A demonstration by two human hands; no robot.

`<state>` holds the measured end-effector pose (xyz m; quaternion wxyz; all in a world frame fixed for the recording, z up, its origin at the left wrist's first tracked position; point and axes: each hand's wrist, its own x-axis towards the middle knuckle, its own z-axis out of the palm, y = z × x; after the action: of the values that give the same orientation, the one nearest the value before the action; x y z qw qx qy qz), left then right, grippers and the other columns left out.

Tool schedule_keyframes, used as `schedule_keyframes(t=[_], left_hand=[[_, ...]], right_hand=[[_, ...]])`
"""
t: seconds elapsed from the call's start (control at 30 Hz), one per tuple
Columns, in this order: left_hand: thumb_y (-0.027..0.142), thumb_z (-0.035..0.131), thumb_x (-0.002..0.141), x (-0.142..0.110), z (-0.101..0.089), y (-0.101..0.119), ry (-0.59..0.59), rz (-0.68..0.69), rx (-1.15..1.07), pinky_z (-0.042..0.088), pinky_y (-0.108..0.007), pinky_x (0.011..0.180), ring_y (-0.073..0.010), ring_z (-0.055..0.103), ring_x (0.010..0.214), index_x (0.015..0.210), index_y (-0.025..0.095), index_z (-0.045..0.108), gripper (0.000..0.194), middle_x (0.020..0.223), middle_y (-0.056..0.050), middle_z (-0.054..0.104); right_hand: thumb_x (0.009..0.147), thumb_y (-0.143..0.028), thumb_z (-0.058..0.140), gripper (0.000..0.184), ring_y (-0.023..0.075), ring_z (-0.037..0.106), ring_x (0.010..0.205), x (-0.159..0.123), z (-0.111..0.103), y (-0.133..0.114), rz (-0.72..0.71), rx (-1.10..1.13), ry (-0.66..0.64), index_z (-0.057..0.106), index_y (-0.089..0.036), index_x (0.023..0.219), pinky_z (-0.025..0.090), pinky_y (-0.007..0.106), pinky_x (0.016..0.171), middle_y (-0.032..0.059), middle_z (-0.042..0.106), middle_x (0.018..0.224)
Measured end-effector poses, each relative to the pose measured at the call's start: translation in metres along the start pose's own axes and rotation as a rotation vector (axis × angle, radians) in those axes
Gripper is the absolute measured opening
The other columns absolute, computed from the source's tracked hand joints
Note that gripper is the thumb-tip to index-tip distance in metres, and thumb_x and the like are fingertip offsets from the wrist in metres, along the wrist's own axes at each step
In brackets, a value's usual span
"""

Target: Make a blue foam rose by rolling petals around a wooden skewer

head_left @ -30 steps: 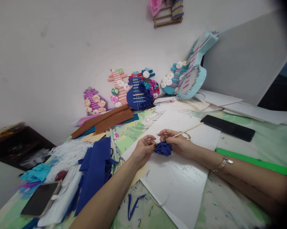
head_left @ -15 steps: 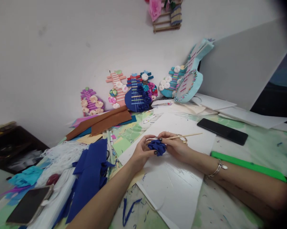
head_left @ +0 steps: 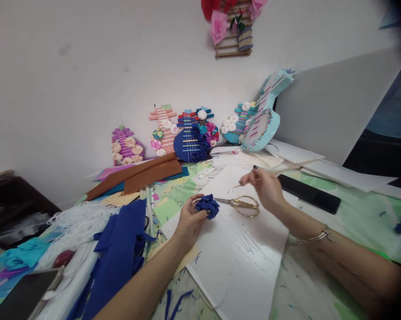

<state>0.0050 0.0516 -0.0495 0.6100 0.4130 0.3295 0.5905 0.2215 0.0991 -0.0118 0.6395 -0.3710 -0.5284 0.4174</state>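
Observation:
A dark blue crepe-paper flower (head_left: pixel 207 206) is pinched between the thumb and fingers of my left hand (head_left: pixel 190 218), above the white paper sheets (head_left: pixel 234 266). Raised to the right, my right hand (head_left: pixel 263 186) is closed on a thin wooden stick (head_left: pixel 238 186), whose tip points left toward the flower; its far end looks blurred behind the hand. Gold-handled scissors (head_left: pixel 246 205) lie on the paper between my hands, the blades toward the flower.
Folded blue crepe paper (head_left: pixel 120 249), white yarn (head_left: pixel 77 226) and a phone (head_left: pixel 27 293) lie at left. A black phone-like slab (head_left: pixel 309 194) lies at right. Decorated paper guitars, including a blue one (head_left: pixel 187 142), lean against the wall. Brown paper (head_left: pixel 150 175) lies before them.
My right hand has left the flower and moved up and right with the stick, uncovering the scissors. My left hand keeps the flower, slightly further left. The view has tilted upward a little.

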Motion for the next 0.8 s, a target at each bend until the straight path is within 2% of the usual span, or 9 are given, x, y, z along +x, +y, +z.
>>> schedule_keyframes(t=[0.03,0.1,0.17,0.27,0.37,0.43,0.47,0.6,0.8], left_hand=[[0.004,0.070,0.058,0.000,0.000,-0.001,-0.006,0.009,0.022,0.043,-0.028,0.071,-0.0148,0.058,0.078,0.103,0.019,0.053,0.050,0.094,-0.004,0.060],[0.000,0.066,0.055,-0.001,-0.001,-0.004,-0.022,0.030,0.085,0.043,-0.027,0.069,-0.0149,0.057,0.080,0.103,0.020,0.053,0.053,0.096,-0.004,0.059],[-0.003,0.063,0.054,-0.002,0.000,-0.005,-0.040,0.051,0.155,0.043,-0.027,0.069,-0.0158,0.057,0.083,0.104,0.020,0.053,0.056,0.098,-0.004,0.059],[-0.002,0.061,0.055,-0.004,0.000,-0.006,-0.070,0.071,0.223,0.044,-0.028,0.072,-0.0174,0.058,0.085,0.106,0.021,0.051,0.056,0.100,-0.005,0.058],[-0.001,0.059,0.056,-0.005,0.001,-0.005,-0.084,0.082,0.250,0.045,-0.028,0.072,-0.0174,0.058,0.085,0.107,0.020,0.050,0.056,0.099,-0.005,0.057],[-0.001,0.057,0.056,-0.005,0.001,-0.005,-0.083,0.090,0.263,0.044,-0.027,0.071,-0.0161,0.057,0.085,0.107,0.021,0.050,0.056,0.098,-0.004,0.057],[-0.001,0.056,0.056,-0.005,0.001,-0.005,-0.085,0.094,0.270,0.044,-0.026,0.071,-0.0154,0.056,0.084,0.107,0.021,0.050,0.056,0.097,-0.003,0.057],[-0.001,0.055,0.057,-0.007,0.002,-0.004,-0.117,0.098,0.317,0.042,-0.024,0.073,-0.0142,0.055,0.086,0.107,0.022,0.050,0.056,0.095,-0.001,0.057],[0.002,0.055,0.060,-0.009,0.006,0.000,-0.152,0.091,0.360,0.041,-0.023,0.072,-0.0141,0.054,0.083,0.106,0.021,0.050,0.050,0.089,0.000,0.058]], right_hand=[[0.081,-0.038,0.040,0.041,0.0162,0.054,0.057,0.006,-0.010,-0.003,-0.041,-0.215,0.082,0.039,-0.019,0.045,0.038,0.028,0.057,0.0037,0.053,0.048],[0.080,-0.036,0.043,0.036,0.0159,0.050,0.053,0.016,-0.027,-0.006,-0.103,-0.725,0.180,0.041,-0.019,0.048,0.034,0.027,0.054,0.0018,0.047,0.045],[0.074,-0.031,0.052,0.019,0.0194,0.053,0.061,0.021,-0.038,-0.004,-0.065,-1.165,0.100,0.052,-0.017,0.061,0.034,0.028,0.057,0.0045,0.055,0.055],[0.073,-0.024,0.054,0.018,0.0257,0.058,0.075,0.021,-0.040,0.003,0.004,-1.445,-0.072,0.059,-0.014,0.087,0.039,0.033,0.064,0.0120,0.064,0.074],[0.072,-0.019,0.056,0.023,0.0294,0.054,0.100,0.013,-0.025,0.006,-0.104,-1.421,-0.163,0.060,-0.015,0.095,0.039,0.039,0.084,0.0141,0.064,0.101],[0.075,-0.017,0.053,0.022,0.0265,0.053,0.104,0.001,-0.010,0.006,-0.267,-1.175,-0.259,0.059,-0.016,0.095,0.038,0.040,0.090,0.0117,0.063,0.107],[0.075,-0.018,0.053,0.022,0.0233,0.055,0.099,-0.006,-0.002,0.006,-0.278,-1.011,-0.345,0.059,-0.017,0.096,0.041,0.037,0.088,0.0092,0.064,0.102],[0.073,-0.012,0.051,0.030,0.0148,0.060,0.079,-0.037,0.027,0.011,-0.093,-0.540,-0.581,0.057,-0.020,0.101,0.047,0.028,0.070,0.0034,0.066,0.095],[0.078,-0.018,0.051,0.020,0.0161,0.063,0.086,-0.052,0.039,0.023,0.076,-0.239,-0.469,0.060,-0.019,0.096,0.048,0.029,0.073,0.0038,0.067,0.094]])
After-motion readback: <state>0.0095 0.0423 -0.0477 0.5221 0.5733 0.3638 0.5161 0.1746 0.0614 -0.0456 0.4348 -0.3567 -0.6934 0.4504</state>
